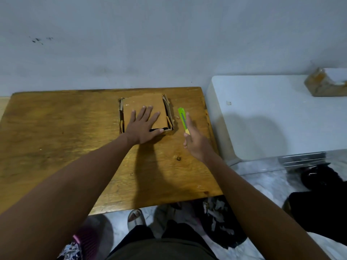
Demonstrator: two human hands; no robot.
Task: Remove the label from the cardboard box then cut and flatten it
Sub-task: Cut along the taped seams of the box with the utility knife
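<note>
Head view: taped box [325,84] on white surface [272,117]

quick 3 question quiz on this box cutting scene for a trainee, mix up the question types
1. True or false: the left hand lies flat with spread fingers on the cardboard box.
2. The green cutter lies: A) left of the box B) right of the box C) on the box
3. Fill in: the box rests on the wooden ____.

Key: 1 true; 2 B, under the fingers of the right hand; 3 table.
</note>
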